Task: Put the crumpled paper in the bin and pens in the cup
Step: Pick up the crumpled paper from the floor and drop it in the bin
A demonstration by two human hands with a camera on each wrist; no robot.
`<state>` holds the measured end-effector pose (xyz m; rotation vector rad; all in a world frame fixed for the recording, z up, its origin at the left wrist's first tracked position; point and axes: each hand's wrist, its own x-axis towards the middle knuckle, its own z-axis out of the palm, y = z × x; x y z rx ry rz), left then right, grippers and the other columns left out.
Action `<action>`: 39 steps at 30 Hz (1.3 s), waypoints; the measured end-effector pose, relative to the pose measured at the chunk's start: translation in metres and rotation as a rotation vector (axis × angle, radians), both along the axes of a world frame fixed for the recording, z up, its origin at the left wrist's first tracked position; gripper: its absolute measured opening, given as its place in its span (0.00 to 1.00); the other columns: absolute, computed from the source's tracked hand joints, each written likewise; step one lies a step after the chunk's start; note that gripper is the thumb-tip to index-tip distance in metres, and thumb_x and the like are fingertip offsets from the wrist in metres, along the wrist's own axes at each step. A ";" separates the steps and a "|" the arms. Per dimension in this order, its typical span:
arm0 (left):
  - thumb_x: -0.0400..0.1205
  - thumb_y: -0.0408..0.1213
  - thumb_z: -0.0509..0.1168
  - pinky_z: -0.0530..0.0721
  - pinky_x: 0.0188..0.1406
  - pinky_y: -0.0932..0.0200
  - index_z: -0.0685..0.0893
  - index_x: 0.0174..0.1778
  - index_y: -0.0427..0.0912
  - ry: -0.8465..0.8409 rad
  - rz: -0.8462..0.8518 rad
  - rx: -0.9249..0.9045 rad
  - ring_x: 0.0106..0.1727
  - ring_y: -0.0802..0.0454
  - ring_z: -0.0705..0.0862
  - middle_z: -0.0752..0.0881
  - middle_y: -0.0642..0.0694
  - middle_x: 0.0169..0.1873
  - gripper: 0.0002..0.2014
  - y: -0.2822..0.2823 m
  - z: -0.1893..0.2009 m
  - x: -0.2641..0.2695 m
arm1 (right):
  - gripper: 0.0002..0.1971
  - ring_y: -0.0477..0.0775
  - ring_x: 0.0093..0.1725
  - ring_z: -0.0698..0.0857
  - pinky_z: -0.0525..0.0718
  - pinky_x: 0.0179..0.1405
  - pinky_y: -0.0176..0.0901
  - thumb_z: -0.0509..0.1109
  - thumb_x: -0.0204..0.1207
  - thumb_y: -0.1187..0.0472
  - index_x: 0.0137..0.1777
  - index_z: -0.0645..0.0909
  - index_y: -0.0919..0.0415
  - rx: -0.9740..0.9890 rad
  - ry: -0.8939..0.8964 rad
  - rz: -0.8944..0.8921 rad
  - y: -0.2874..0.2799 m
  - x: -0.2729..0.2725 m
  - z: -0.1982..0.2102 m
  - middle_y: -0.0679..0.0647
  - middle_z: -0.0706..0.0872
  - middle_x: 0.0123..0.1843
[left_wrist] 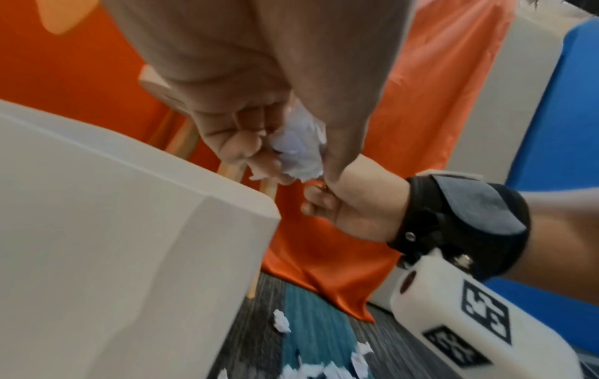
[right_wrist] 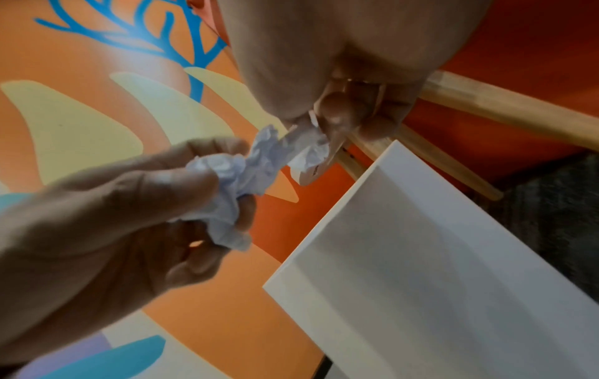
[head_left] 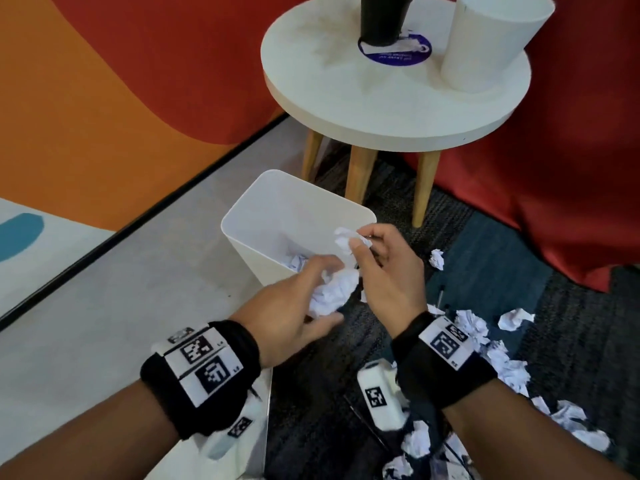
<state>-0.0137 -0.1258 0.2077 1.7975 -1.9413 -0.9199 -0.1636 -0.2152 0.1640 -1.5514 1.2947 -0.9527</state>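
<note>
Over the near corner of the white bin (head_left: pixel 263 209) my left hand (head_left: pixel 327 292) grips a large ball of crumpled paper (head_left: pixel 343 282). My right hand (head_left: pixel 360 239) pinches a smaller crumpled paper (head_left: pixel 343 239) between thumb and fingers, above the bin's rim. More crumpled paper (head_left: pixel 298 261) lies inside the bin. In the left wrist view the left fingers (left_wrist: pixel 239 143) curl round the paper (left_wrist: pixel 298 148) beside the bin (left_wrist: pixel 129 205). In the right wrist view the right fingers (right_wrist: pixel 337 115) pinch paper (right_wrist: pixel 308 153). A black cup (head_left: pixel 384 19) stands on the round table (head_left: pixel 346 98). A black pen (head_left: pixel 367 424) lies on the carpet.
A tall white container (head_left: pixel 491 43) stands on the table beside the cup. Several crumpled papers (head_left: pixel 512 368) litter the carpet at the right, with another pen (head_left: pixel 440 297) among them. Red cloth (head_left: pixel 554 202) hangs behind. The table's wooden legs (head_left: pixel 356 174) stand just beyond the bin.
</note>
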 end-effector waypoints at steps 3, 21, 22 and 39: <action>0.79 0.48 0.69 0.71 0.39 0.65 0.72 0.66 0.54 -0.073 0.111 -0.084 0.36 0.64 0.75 0.77 0.57 0.49 0.21 -0.011 -0.001 0.013 | 0.04 0.38 0.36 0.82 0.81 0.42 0.42 0.71 0.78 0.53 0.51 0.83 0.48 -0.090 0.220 0.101 -0.016 0.004 -0.004 0.46 0.90 0.48; 0.77 0.35 0.67 0.76 0.64 0.49 0.72 0.74 0.55 -0.286 0.266 -0.116 0.61 0.40 0.80 0.71 0.42 0.70 0.28 -0.045 -0.014 0.018 | 0.06 0.47 0.34 0.81 0.78 0.33 0.38 0.68 0.79 0.61 0.51 0.79 0.49 0.246 0.410 -0.089 0.046 -0.130 -0.120 0.50 0.85 0.42; 0.78 0.37 0.67 0.76 0.66 0.47 0.70 0.75 0.55 -0.293 0.254 -0.129 0.64 0.39 0.79 0.70 0.42 0.73 0.29 -0.045 -0.014 0.016 | 0.06 0.51 0.35 0.82 0.78 0.33 0.42 0.68 0.78 0.63 0.50 0.80 0.50 0.283 0.469 -0.059 0.053 -0.140 -0.133 0.52 0.85 0.40; 0.84 0.42 0.55 0.79 0.60 0.53 0.74 0.68 0.53 -0.241 -0.347 -0.078 0.60 0.51 0.78 0.81 0.52 0.59 0.16 0.028 -0.094 -0.078 | 0.36 0.69 0.78 0.64 0.74 0.71 0.62 0.65 0.79 0.67 0.82 0.55 0.44 0.392 1.053 0.572 0.081 -0.142 -0.245 0.56 0.58 0.83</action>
